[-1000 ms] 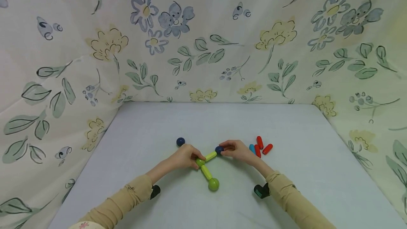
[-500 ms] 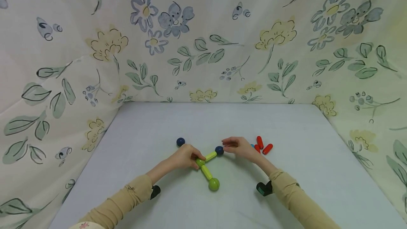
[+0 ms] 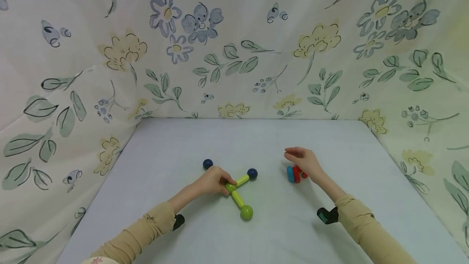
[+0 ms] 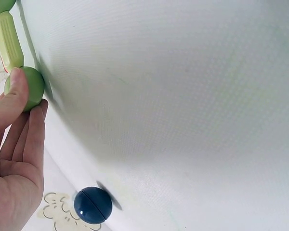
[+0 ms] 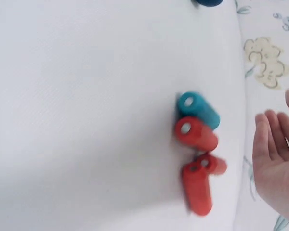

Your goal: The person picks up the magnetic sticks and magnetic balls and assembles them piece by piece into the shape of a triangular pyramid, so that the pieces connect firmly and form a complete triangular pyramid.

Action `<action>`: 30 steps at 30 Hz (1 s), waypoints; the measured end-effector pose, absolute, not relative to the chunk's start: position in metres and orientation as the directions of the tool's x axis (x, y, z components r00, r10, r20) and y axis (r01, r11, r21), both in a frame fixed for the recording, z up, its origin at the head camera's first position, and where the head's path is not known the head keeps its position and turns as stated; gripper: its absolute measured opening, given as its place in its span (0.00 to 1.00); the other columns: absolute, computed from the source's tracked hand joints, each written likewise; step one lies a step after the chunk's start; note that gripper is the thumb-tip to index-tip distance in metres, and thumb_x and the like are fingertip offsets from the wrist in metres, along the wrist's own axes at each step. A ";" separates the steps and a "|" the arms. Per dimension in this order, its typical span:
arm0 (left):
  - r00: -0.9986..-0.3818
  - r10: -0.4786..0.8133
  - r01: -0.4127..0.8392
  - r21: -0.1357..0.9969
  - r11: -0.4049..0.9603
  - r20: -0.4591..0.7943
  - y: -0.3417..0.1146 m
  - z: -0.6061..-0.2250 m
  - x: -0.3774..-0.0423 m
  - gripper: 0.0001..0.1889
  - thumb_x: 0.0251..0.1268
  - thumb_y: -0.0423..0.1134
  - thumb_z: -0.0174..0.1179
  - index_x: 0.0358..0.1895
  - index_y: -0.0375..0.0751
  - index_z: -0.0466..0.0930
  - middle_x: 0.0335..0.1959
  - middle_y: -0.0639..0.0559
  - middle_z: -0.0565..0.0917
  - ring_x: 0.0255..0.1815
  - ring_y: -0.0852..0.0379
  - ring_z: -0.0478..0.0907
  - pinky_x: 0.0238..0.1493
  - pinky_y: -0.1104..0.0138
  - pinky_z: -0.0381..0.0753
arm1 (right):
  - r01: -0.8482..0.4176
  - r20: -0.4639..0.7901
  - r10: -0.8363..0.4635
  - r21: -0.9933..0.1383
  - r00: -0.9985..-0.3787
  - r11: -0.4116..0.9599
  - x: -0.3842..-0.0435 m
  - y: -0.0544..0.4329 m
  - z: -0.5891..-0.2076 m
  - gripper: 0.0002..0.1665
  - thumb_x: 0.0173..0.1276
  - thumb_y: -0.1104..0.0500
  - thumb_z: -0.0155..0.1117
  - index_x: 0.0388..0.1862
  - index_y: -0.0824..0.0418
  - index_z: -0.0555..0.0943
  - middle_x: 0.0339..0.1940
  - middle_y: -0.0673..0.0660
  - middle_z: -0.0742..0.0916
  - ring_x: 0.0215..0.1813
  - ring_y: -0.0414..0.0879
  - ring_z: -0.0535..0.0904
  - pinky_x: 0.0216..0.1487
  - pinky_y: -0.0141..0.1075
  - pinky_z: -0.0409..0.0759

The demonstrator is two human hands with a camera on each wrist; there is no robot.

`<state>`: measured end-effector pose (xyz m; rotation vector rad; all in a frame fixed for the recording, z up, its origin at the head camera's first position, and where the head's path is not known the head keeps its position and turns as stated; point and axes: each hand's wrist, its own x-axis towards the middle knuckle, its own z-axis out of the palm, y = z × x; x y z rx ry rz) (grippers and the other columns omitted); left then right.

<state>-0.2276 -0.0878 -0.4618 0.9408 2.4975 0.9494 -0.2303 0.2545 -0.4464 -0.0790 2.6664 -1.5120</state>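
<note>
My left hand (image 3: 214, 180) pinches a green ball (image 4: 34, 89) between thumb and fingers. From that ball one yellow-green rod (image 3: 242, 181) runs to a dark blue ball (image 3: 252, 173), and another yellow-green rod (image 3: 238, 199) runs to a second green ball (image 3: 246, 212). Together they form a bent shape on the table. My right hand (image 3: 305, 161), holding nothing, hovers over a small group of rods, its fingers fairly straight. Three red rods (image 5: 196, 134) and one blue rod (image 5: 202, 111) lie there, with shiny ends on some; the hand partly hides them in the head view.
A loose dark blue ball (image 3: 207, 164) sits beyond my left hand. The white table (image 3: 176, 141) ends at a floral cloth (image 3: 234, 52) at the back and sides. Dark wrist devices (image 3: 327, 216) hang under both sleeves.
My right hand has let go of the dark blue ball on the rod and moved right, over the red and blue rods. My left hand stays on the green ball.
</note>
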 end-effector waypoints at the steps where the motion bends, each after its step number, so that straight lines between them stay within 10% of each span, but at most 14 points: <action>1: -0.738 0.673 0.469 0.679 0.565 -0.050 -0.088 -0.462 -0.227 0.17 0.43 0.28 0.73 0.41 0.41 0.87 0.40 0.48 0.88 0.40 0.59 0.83 0.41 0.72 0.83 | -0.003 -0.028 -0.051 -0.854 -0.998 0.521 -0.228 0.259 -0.447 0.29 0.69 0.48 0.59 0.61 0.66 0.74 0.57 0.64 0.82 0.56 0.56 0.78 0.53 0.35 0.79; 10: -0.749 0.661 0.448 0.694 0.563 -0.053 -0.088 -0.464 -0.228 0.17 0.42 0.28 0.73 0.40 0.40 0.87 0.40 0.48 0.88 0.40 0.59 0.83 0.41 0.71 0.83 | 0.128 0.006 0.218 -0.796 -0.976 0.591 -0.209 0.289 -0.453 0.28 0.71 0.47 0.54 0.59 0.67 0.75 0.56 0.68 0.81 0.54 0.56 0.76 0.41 0.23 0.73; 15: -0.752 0.657 0.447 0.691 0.568 -0.054 -0.088 -0.465 -0.228 0.17 0.42 0.28 0.74 0.40 0.41 0.87 0.40 0.48 0.88 0.39 0.60 0.83 0.40 0.72 0.83 | 0.252 -0.008 0.376 -0.756 -0.926 0.604 -0.201 0.296 -0.453 0.29 0.69 0.47 0.56 0.56 0.70 0.77 0.53 0.70 0.82 0.54 0.59 0.76 0.43 0.33 0.76; 30: -0.747 0.663 0.459 0.688 0.563 -0.044 -0.089 -0.464 -0.228 0.16 0.42 0.29 0.74 0.40 0.41 0.87 0.39 0.49 0.88 0.39 0.61 0.83 0.39 0.74 0.82 | 0.340 -0.102 0.393 -0.719 -0.914 0.606 -0.188 0.281 -0.463 0.30 0.64 0.50 0.63 0.52 0.76 0.76 0.47 0.73 0.82 0.46 0.60 0.76 0.31 0.28 0.71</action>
